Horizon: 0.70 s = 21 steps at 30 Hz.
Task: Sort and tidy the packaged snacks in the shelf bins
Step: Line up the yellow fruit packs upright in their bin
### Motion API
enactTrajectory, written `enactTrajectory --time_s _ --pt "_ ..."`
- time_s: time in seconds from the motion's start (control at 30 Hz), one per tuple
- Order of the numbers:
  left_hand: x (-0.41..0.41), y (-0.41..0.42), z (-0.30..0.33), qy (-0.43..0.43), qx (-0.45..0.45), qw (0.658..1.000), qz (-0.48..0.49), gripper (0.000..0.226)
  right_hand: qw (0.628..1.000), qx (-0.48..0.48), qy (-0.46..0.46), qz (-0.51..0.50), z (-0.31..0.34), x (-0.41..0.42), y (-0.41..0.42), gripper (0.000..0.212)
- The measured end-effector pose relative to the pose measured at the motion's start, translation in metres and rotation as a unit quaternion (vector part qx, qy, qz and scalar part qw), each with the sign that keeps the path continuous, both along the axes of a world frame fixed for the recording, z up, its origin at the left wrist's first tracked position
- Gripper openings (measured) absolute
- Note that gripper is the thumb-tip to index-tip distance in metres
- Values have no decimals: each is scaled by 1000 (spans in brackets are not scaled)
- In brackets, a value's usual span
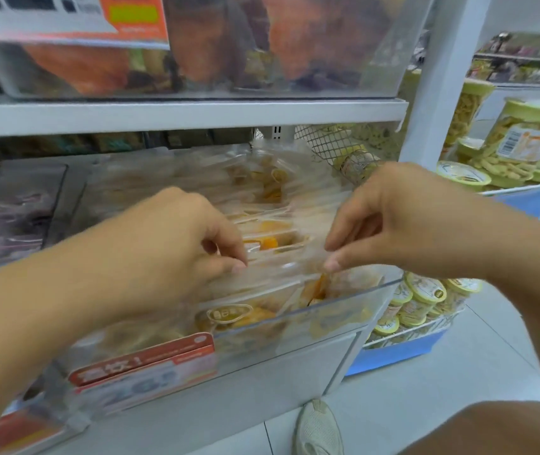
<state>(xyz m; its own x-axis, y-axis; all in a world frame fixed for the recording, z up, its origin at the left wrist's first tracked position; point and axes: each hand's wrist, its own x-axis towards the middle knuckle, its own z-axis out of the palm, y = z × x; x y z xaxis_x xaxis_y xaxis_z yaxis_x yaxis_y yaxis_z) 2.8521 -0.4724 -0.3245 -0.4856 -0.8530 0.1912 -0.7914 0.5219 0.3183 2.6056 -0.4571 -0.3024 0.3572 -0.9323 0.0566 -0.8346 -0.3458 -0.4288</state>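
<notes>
A clear plastic bin (pixel 344 298) on the lower shelf holds several transparent snack packets with orange dried fruit (pixel 272 224) standing in rows. My left hand (pixel 176 244) reaches in from the left and pinches the top edge of a clear packet between thumb and fingers. From the right, my right hand (pixel 390 218) pinches the same row's packet tops (pixel 288 261). The two hands are about a hand's width apart over the bin's middle. The picture is blurred, so which packet each hand holds is unclear.
A red and white price label (pixel 150 362) hangs on the bin's front. Another clear bin (pixel 196 47) with orange packets sits on the white shelf (pixel 183 114) above. A dark-packet bin (pixel 12 208) is at the left. Yellow-lidded snack tubs (pixel 426 290) fill racks at the right. A shoe (pixel 318 428) stands on the floor.
</notes>
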Motion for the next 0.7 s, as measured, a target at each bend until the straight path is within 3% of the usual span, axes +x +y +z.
enactTrajectory --time_s 0.07,0.13,0.3,0.43,0.57,0.7 --pt "0 2 -3 -28 -12 999 9 13 997 -51 -58 5 2 10 -3 9" --pt "0 3 -4 -46 -27 998 32 17 997 -72 22 11 0 23 -14 11" --pt "4 1 -5 -48 -10 993 106 36 994 44 104 -5 7 40 -31 12" --pt "6 -1 -4 -28 9 994 106 20 987 77 144 3 11 41 -28 22" --pt "7 -2 -4 -26 33 994 105 25 981 -11 195 0 -4 54 -37 14" --pt "9 1 -6 -4 21 990 136 32 982 -70 170 33 -11 57 -45 21"
